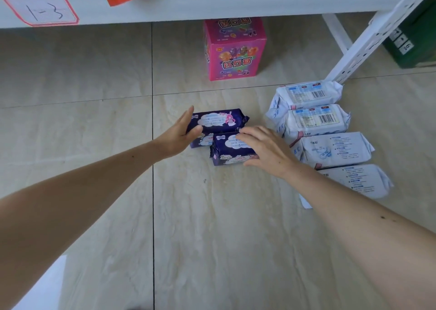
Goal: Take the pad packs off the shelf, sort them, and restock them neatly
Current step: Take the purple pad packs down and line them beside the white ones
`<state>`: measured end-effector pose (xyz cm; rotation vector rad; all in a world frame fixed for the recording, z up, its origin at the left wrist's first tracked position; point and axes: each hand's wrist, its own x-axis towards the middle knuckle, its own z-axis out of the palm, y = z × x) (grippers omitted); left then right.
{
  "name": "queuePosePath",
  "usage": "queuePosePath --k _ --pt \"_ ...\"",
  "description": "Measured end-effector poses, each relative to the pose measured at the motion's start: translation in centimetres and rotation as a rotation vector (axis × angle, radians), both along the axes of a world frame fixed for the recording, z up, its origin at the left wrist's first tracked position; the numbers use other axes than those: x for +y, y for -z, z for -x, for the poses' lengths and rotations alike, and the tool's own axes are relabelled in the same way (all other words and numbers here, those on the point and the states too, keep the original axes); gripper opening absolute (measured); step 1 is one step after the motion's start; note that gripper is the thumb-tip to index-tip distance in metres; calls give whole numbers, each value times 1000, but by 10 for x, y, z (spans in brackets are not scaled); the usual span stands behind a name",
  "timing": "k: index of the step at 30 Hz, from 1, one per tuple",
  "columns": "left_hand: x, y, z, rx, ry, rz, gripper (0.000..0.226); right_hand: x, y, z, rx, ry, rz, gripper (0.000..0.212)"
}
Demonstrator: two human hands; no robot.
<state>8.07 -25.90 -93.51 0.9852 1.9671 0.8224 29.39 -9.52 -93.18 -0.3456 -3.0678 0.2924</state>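
Both hands work: left hand (182, 132) grips the far purple pack (220, 120); right hand (264, 148) grasps the near purple pack (230, 152).

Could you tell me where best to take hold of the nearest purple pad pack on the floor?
Grip the nearest purple pack across its long sides from above. It lies flat with its crimped ends left and right. The right hand already spans it, thumb on the near side; probably the firmest hold.
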Motion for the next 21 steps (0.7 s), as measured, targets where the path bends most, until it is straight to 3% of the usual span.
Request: queuePosePath --k 21 --pt "80 4 1 37 -5 -16 64 41 1 23 66 98 -40 63"
